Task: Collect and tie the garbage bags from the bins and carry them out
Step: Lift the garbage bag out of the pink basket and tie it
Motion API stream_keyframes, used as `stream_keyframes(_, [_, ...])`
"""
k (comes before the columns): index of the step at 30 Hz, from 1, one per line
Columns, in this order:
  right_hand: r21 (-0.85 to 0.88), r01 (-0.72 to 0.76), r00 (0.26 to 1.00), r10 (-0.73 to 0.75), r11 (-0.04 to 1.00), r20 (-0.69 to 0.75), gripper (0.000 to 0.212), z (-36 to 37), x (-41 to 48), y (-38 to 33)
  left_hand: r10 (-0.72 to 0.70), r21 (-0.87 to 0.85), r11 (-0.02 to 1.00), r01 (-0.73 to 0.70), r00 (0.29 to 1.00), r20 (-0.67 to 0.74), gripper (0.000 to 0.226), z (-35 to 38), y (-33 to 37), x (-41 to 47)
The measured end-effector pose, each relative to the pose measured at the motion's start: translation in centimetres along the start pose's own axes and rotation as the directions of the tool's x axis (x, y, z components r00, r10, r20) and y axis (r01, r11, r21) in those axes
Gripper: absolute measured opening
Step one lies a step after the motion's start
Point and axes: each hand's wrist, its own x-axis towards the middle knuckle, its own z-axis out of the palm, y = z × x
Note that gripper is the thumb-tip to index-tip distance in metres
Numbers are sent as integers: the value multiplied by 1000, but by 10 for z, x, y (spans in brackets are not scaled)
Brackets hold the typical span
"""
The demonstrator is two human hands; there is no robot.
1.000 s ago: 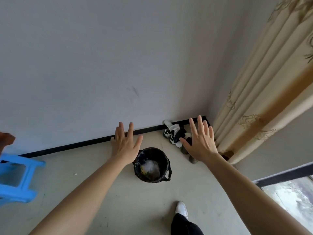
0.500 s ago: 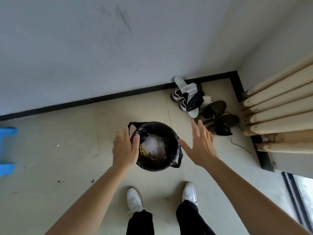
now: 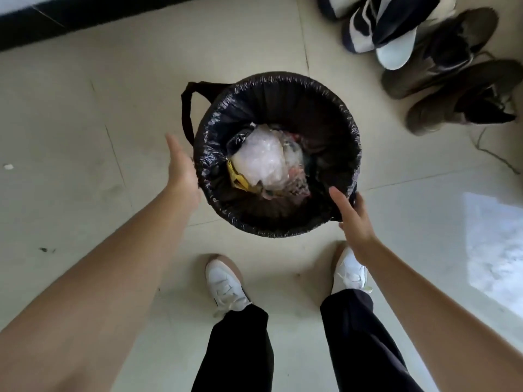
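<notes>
A black garbage bag [image 3: 319, 108] is seen lining a round bin that stands on the tiled floor [image 3: 85, 114], its edge folded over the rim all the way round. One bag handle [image 3: 189, 108] is left hanging loose outside the bin on the far left side. Inside the bag, a crumpled clear plastic wrapper [image 3: 261, 159] is seen on top of mixed rubbish, with a yellow scrap [image 3: 237, 179] beside it. The left hand [image 3: 181, 168] is held open and flat, fingers extended, against the left outer side of the bin; whether it is touching cannot be told. The right hand [image 3: 352, 219] is placed at the near right of the rim, thumb inside and fingers outside, closing on the bag edge. Two white shoes [image 3: 223, 287] are seen just near of the bin. A pile of shoes [image 3: 441, 58] lies at the far right of the floor, by a black skirting [image 3: 56, 18].
</notes>
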Motion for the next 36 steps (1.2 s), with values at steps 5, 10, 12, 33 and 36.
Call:
stream_keyframes(5, [-127,203,970,-218,971,-110,9,8,17,-11,42,-93,995,-31,992,122,74,-2,9,14])
stream_keyframes(10, [-624,215,907,-390,751,-157,23,-2,14,-28,631,438,720,-538,771,-91,38,-3,-9,10])
stream_keyframes(12, [-721,155,913,-377,676,-157,24,-2,8,-31,816,564,479,-673,578,-4,36,-5,-17,-3])
stream_keyframes(33, [-317,396,795,-494,862,-351,22,-37,-95,-124,633,120,774,-621,756,-166,28,16,14,-187])
stream_keyframes(36, [-213,533,706,-569,819,-422,23,-40,-130,-150,640,132,766,-629,729,-243,22,-4,32,-199])
